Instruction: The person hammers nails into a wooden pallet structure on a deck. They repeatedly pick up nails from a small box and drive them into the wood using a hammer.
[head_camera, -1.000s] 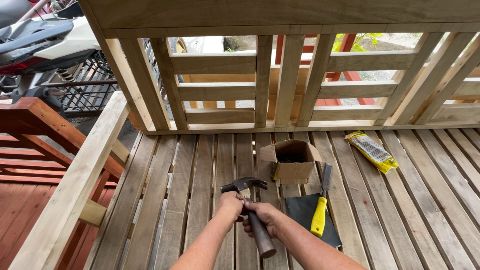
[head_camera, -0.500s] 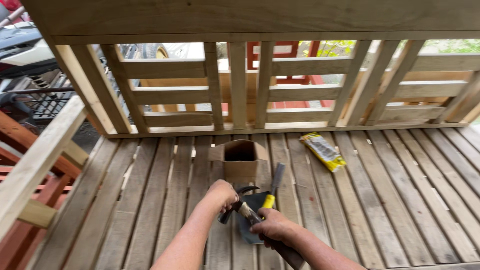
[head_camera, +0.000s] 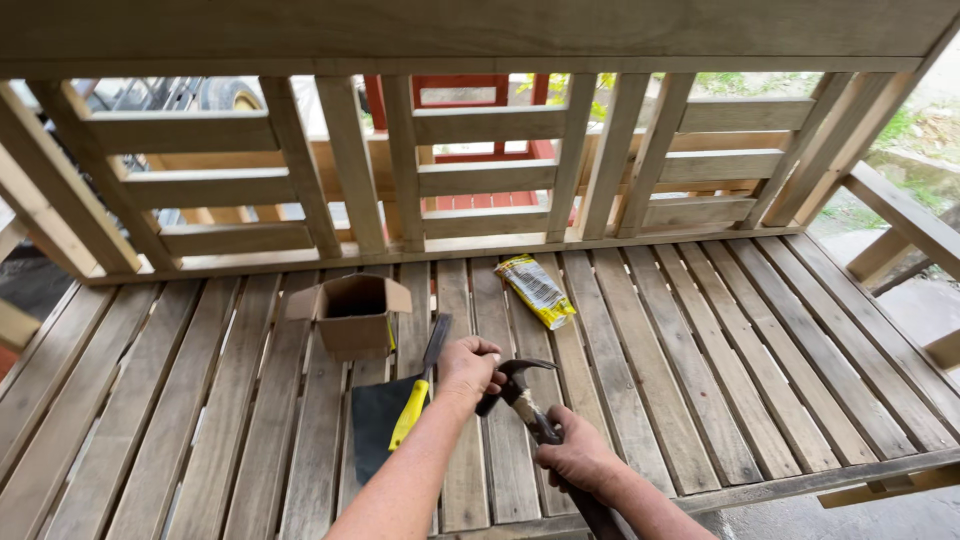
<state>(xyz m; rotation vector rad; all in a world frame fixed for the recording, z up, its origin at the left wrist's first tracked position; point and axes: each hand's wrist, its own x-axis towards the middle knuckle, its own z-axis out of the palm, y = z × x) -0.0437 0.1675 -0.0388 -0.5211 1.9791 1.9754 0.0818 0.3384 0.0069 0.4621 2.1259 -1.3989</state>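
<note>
My right hand grips the dark handle of a claw hammer, its metal head pointing up and left. My left hand is closed around the hammer's head end, touching it, fingers curled. Both hands hover over a slatted wooden deck floor. Just left of my left hand lies a chisel-like tool with a yellow handle on a dark flat sheet. An open cardboard box stands beyond it.
A yellow packet lies on the slats near the wooden railing. The deck's front edge runs at the lower right, with ground below. A wooden beam slants at the right. Red framing shows behind the railing.
The view has swung to the right, so the box and tools sit further left. My left hand has moved onto the hammer's head; my right hand stays on the handle.
</note>
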